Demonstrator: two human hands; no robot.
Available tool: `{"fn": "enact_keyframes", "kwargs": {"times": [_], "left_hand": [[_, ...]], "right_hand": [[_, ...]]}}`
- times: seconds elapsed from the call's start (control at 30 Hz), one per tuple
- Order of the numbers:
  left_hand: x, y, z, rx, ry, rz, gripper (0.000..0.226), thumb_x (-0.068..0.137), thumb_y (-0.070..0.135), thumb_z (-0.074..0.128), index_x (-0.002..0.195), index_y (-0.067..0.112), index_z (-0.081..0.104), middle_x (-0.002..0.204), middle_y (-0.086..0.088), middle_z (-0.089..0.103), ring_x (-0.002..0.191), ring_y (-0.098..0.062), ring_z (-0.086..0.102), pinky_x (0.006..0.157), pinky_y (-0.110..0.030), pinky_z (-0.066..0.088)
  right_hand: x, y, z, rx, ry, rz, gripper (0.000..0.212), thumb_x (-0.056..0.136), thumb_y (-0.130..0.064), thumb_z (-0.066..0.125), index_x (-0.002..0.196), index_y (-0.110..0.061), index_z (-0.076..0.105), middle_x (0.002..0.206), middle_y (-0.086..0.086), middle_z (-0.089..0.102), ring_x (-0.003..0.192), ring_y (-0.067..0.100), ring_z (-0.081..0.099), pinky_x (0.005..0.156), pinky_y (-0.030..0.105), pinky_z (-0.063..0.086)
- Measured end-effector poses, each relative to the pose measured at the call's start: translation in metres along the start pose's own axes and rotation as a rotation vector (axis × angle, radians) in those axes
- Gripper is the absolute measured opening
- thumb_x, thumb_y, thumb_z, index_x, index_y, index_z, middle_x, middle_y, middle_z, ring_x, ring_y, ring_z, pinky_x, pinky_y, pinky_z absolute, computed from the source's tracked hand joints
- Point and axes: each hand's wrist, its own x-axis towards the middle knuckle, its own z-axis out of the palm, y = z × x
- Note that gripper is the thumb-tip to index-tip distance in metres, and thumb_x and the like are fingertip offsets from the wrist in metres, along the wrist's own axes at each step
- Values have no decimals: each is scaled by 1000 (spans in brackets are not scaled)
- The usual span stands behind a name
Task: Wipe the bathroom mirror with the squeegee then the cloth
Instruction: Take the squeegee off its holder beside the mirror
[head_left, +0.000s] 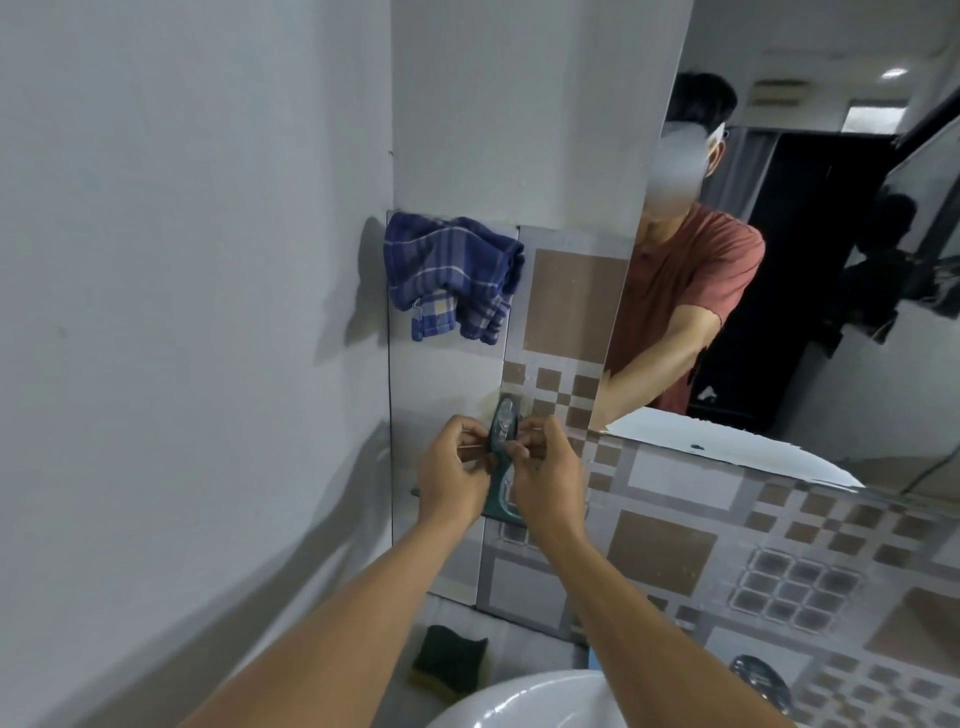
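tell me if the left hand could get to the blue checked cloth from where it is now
Probably yes: the blue checked cloth hangs on the wall above the left hand, with only bare tile between them.

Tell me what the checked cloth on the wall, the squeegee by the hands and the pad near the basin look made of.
Cloth: soft woven fabric, blue with pale checks; it hangs in loose folds. Squeegee: looks like moulded plastic, teal, smooth, slightly glossy; its blade is hidden behind the hands. Pad: seems a scouring sponge, dark green coarse matte top over a yellowish layer.
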Motion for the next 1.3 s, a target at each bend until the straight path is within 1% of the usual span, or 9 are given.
{"fn": "enact_keyframes", "kwargs": {"times": [0.2, 0.37, 0.5, 0.7, 0.9, 1.0, 1.1, 1.2, 1.3], "left_hand": [[-15, 28, -13, -56, -4, 80, 30, 80, -2, 76, 97, 20, 63, 95, 5, 73, 87, -9, 70, 79, -31, 61], [-32, 62, -25, -82, -37, 161, 29, 83, 0, 74, 100, 22, 65, 98, 8, 73, 89, -9, 71, 82, -35, 61], [-46, 101, -33, -84, -88, 255, 29, 84, 1, 74, 101, 22, 66, 98, 9, 73, 90, -8, 71, 82, -35, 61], [-69, 163, -35, -105, -131, 347, 32, 80, -1, 78, 101, 20, 67, 98, 10, 74, 93, -7, 71, 80, -31, 61], [-91, 217, -30, 14, -174, 513, 41, 78, 6, 81, 113, 21, 66, 103, 15, 71, 94, -1, 68, 84, -21, 58], [-96, 243, -27, 34, -206, 555, 46, 79, 1, 78, 120, 19, 67, 106, 12, 72, 95, -2, 69, 88, -24, 58], [-97, 265, -24, 105, -211, 639, 50, 80, -3, 75, 124, 19, 66, 111, 10, 72, 97, -5, 69, 90, -27, 57], [-94, 283, -24, 203, -235, 739, 53, 80, -7, 74, 126, 19, 66, 111, 7, 72, 96, -9, 70, 91, -31, 58], [-94, 303, -22, 270, -260, 852, 50, 80, -8, 74, 124, 15, 68, 110, -1, 74, 91, -11, 69, 89, -32, 58]], "right_hand": [[-9, -23, -18, 62, 9, -64, 25, 98, -8, 61, 94, -32, 54, 93, -11, 67, 88, 10, 64, 75, 37, 59], [-21, -49, -50, 60, -52, -110, 26, 97, -11, 63, 96, -36, 57, 99, -12, 67, 93, 10, 65, 84, 37, 58], [-27, -76, -86, 120, -56, -128, 28, 96, -8, 64, 111, -31, 63, 102, -6, 70, 92, 15, 69, 74, 35, 62], [-36, -120, -146, 253, 16, -198, 37, 92, -4, 68, 112, -35, 67, 100, -1, 73, 85, 21, 73, 71, 49, 63], [-45, -153, -204, 398, 97, -232, 34, 92, 0, 67, 113, -27, 65, 104, 4, 72, 93, 23, 74, 78, 49, 63], [-51, -165, -232, 300, 147, -282, 40, 90, -4, 70, 116, -33, 61, 103, 3, 70, 94, 20, 73, 80, 44, 63], [-51, -169, -262, 8, 196, -401, 57, 89, -16, 75, 138, -32, 52, 135, 2, 55, 118, 15, 61, 97, 33, 55], [-47, -169, -290, -292, 204, -493, 62, 89, -30, 75, 144, -33, 49, 161, 0, 31, 150, 21, 27, 118, 49, 34], [-45, -171, -312, -526, 163, -576, 58, 87, -38, 74, 141, -30, 55, 161, 2, 35, 151, 26, 25, 118, 59, 31]]}}
